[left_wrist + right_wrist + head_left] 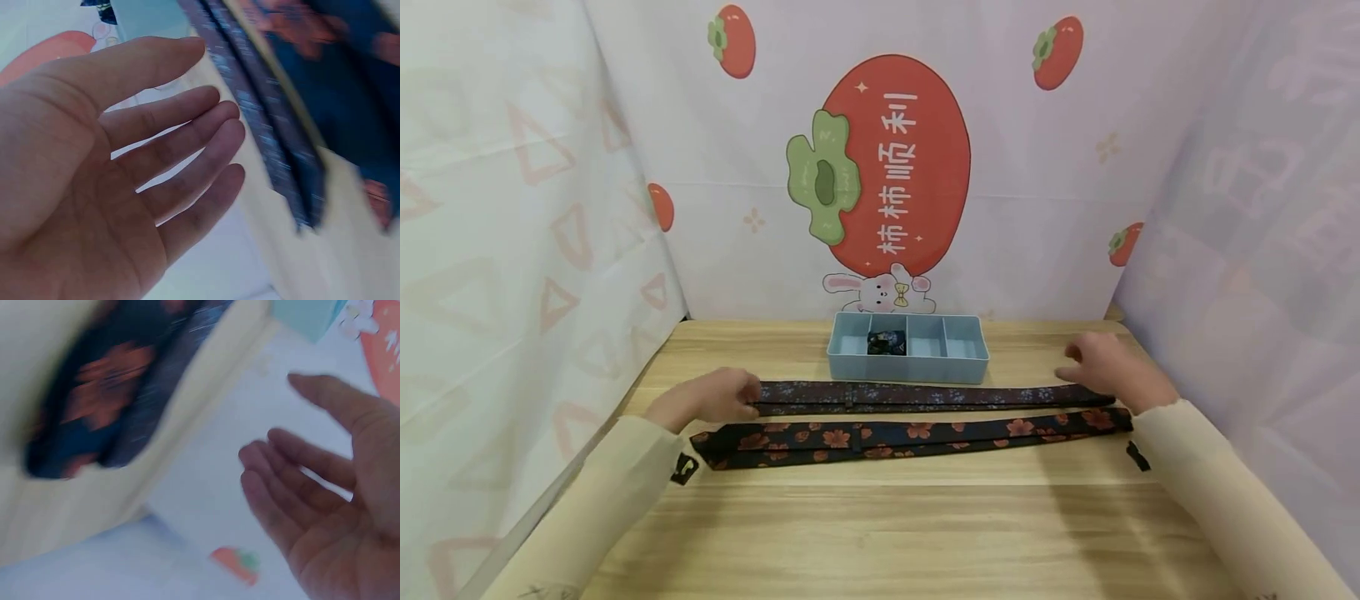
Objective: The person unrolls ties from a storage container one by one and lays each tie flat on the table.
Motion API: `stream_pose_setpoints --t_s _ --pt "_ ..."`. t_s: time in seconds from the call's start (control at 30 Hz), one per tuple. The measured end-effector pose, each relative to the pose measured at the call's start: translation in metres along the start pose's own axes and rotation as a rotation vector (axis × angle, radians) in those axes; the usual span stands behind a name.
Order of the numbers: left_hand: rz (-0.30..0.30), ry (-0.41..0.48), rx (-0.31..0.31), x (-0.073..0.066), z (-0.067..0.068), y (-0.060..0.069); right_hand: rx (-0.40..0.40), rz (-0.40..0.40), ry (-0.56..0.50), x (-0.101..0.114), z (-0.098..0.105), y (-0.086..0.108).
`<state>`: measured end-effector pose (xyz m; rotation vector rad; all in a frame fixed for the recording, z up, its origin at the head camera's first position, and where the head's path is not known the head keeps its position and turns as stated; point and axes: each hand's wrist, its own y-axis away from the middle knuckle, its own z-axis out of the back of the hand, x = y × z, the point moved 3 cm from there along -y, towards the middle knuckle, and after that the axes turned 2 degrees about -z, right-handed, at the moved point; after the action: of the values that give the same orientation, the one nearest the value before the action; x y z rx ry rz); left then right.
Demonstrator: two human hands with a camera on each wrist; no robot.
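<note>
Two neckties lie stretched side by side across the wooden table. The farther one is a dark maroon necktie with small blue flowers [917, 395]; the nearer is a dark navy necktie with orange flowers [917, 432]. My left hand [718, 395] hovers by the left end of the maroon necktie, fingers loosely bent, and in the left wrist view nothing is in its grasp. Over the maroon necktie's right end is my right hand [1105, 365], its fingers relaxed and apart from the cloth in the right wrist view.
A light blue box [910, 369] with several compartments stands at the table's back. A dark patterned bundle [886, 342] sits in its second compartment from the left. Printed cloth walls [1037, 250] enclose the table on the back and both sides.
</note>
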<state>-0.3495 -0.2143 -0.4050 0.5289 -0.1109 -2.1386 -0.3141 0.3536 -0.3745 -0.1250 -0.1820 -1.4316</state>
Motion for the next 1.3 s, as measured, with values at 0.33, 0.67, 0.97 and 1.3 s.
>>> stream_pose_setpoints --t_s 0.33,0.67,0.97,1.3 --pt "0.045 -0.052 -0.185 -0.049 0.036 -0.077 0.101 0.207 -0.010 0.122 -0.004 -0.081" --pt "0.064 -0.183 -0.259 -0.063 0.009 -0.142 0.217 0.291 -0.047 0.208 -0.016 -0.135" --pt "0.109 -0.250 -0.275 -0.071 -0.021 -0.163 0.277 0.237 0.039 0.219 -0.034 -0.163" --pt "0.165 -0.275 -0.304 -0.069 -0.028 -0.169 0.374 0.186 0.066 0.223 -0.046 -0.184"
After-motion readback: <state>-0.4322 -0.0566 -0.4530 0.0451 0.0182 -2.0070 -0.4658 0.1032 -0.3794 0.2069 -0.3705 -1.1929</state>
